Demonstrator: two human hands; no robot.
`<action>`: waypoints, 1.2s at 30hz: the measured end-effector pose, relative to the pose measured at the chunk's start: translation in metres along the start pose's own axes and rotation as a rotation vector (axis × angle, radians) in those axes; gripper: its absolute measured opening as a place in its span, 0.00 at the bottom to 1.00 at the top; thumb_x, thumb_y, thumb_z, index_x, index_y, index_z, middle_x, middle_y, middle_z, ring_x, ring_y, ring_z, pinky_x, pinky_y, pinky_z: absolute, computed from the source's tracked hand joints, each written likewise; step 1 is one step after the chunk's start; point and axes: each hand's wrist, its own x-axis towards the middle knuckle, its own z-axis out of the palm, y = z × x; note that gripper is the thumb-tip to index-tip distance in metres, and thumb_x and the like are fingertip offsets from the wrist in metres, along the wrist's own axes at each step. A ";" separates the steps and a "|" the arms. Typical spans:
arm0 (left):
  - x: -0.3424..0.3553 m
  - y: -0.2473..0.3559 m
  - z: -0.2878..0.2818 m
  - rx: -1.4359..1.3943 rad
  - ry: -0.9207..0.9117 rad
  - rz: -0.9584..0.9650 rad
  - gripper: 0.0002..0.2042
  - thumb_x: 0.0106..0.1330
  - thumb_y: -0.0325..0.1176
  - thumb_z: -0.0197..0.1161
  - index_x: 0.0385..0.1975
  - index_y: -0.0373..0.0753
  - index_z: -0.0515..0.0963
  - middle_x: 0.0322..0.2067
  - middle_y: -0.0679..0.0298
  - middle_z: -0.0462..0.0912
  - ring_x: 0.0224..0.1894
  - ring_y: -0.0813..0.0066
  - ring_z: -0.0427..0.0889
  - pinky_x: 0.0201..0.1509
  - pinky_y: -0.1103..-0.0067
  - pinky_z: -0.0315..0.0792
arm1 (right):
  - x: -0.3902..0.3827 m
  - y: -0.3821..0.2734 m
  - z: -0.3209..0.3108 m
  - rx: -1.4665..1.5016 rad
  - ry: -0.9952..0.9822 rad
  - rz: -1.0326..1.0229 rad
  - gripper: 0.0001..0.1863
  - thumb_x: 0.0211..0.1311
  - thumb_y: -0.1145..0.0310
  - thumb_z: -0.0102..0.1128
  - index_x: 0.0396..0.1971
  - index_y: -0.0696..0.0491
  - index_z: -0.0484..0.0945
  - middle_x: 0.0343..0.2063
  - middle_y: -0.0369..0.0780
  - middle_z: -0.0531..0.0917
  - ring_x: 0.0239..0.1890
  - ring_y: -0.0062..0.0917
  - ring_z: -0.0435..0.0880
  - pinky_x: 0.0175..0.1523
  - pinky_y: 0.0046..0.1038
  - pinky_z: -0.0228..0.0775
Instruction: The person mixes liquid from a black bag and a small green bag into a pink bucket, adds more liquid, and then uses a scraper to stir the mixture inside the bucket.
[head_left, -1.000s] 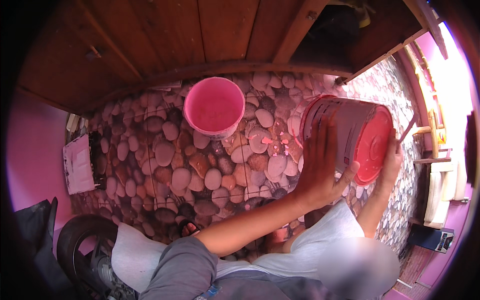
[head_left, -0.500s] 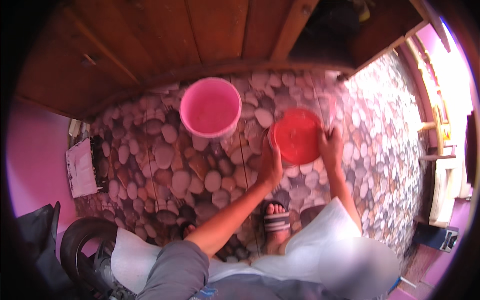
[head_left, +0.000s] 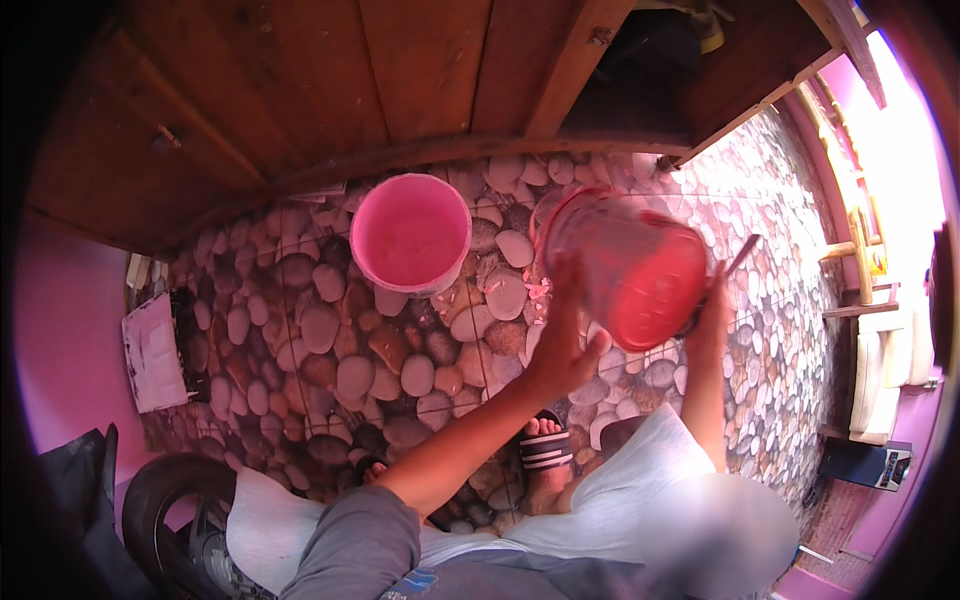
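My right hand grips the lower right side of a red tub, which is tilted with its round red end towards me. The tub's side looks translucent and smeared, and its far rim is blurred. A thin dark strip sticks out beyond my right fingers; its kind cannot be made out. My left hand is at the tub's left side, fingers stretched out against it and thumb apart. To the left, a pink bucket stands upright on the floor, its inside coated pink.
Small pink scraps lie on the pebble-patterned floor. A wooden cabinet runs along the far side. A white smeared panel leans at the left, near a black wheel. My sandalled foot is below the tub.
The red tub has turned from upright onto a tilt, showing its side and round end. My left hand has slid along its side and opened; my right hand has shifted to the right.
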 end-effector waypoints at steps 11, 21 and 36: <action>-0.005 -0.043 -0.012 -0.992 0.288 -0.511 0.39 0.71 0.66 0.29 0.65 0.37 0.62 0.63 0.57 0.67 0.68 0.66 0.61 0.71 0.68 0.53 | 0.013 0.071 -0.011 0.011 -0.339 0.170 0.18 0.72 0.55 0.52 0.39 0.57 0.78 0.31 0.35 0.82 0.33 0.17 0.80 0.37 0.22 0.74; -0.050 -0.072 -0.023 -0.732 0.102 -0.455 0.37 0.73 0.64 0.25 0.51 0.36 0.73 0.63 0.57 0.70 0.71 0.66 0.55 0.75 0.71 0.40 | -0.011 0.125 0.025 -0.065 -0.528 -0.340 0.12 0.70 0.67 0.56 0.27 0.55 0.68 0.29 0.42 0.87 0.39 0.24 0.86 0.45 0.24 0.75; 0.010 -0.048 -0.053 0.043 -0.182 -0.482 0.19 0.67 0.40 0.61 0.53 0.35 0.76 0.45 0.53 0.84 0.48 0.64 0.83 0.53 0.73 0.73 | 0.041 0.072 0.024 -0.865 -0.030 -0.167 0.28 0.67 0.46 0.55 0.32 0.62 0.73 0.24 0.48 0.82 0.27 0.36 0.82 0.36 0.34 0.73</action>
